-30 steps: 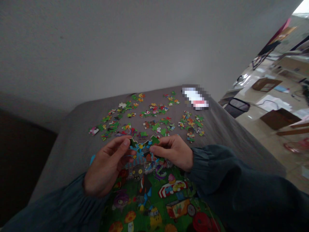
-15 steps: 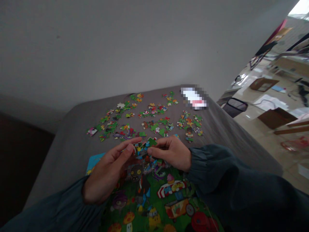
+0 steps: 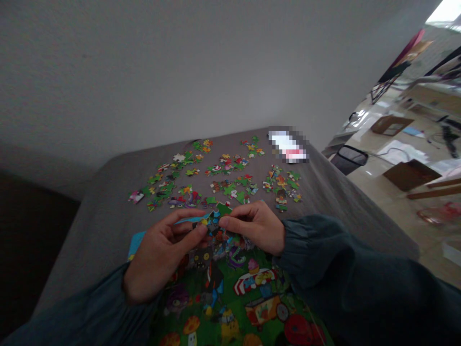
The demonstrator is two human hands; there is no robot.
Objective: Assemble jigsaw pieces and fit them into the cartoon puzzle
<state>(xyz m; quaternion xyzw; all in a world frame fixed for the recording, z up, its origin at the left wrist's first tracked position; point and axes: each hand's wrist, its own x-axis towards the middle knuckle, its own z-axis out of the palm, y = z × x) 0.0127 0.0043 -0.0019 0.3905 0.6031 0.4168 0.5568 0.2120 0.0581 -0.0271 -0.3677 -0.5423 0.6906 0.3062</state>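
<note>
Small joined jigsaw puzzle pieces (image 3: 213,219) with blue, grey and yellow print are held up between both hands. My left hand (image 3: 162,252) pinches their left side with thumb and fingers. On the other side, my right hand (image 3: 257,227) closes its thumb and index finger on a green puzzle piece (image 3: 224,209) at the top of the group. Whether the green piece is locked to the others cannot be made out. Below the hands lies a colourful cartoon picture sheet (image 3: 230,295), its upper part covered by the hands.
Loose puzzle pieces (image 3: 230,163) lie in clusters on the grey cloth-covered table (image 3: 97,211). A blurred-out phone-like object (image 3: 288,146) rests near the far right corner. A wall (image 3: 180,72) stands behind. Cardboard boxes (image 3: 412,174) are on the floor at right.
My left fingers have closed in from a looser, stretched pose onto the left side of the joined pieces. My right hand keeps nearly the same pinch. The view has shifted slightly.
</note>
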